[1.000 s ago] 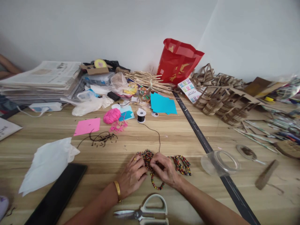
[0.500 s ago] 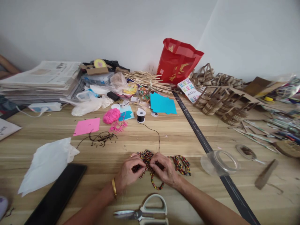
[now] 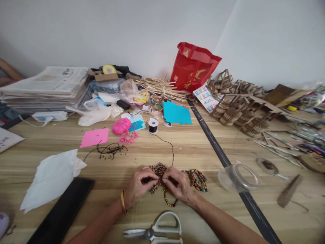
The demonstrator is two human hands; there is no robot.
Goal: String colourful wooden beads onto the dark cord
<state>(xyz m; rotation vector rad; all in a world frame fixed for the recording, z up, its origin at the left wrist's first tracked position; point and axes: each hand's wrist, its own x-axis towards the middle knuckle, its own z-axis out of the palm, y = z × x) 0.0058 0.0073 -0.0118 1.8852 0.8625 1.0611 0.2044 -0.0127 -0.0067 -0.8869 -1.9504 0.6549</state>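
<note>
Both hands meet over a heap of small multicoloured beads on the wooden table. My left hand is pinched at the heap's left side, thumb against fingertips; what lies in that pinch is too small to make out. My right hand is closed on a beaded string, which loops down below its fingers. A thin black cord runs from the spool to my right hand. Beside that hand lies a coiled strand of beads. Scissors rest nearest me.
Left are a black flat case, white paper and black cord scraps. A clear round container sits right. Pink yarn, blue paper, small woven baskets and a red bag stand farther back.
My left fingers have shifted slightly, and a few more beads show under them. The right hand stays almost where it was.
</note>
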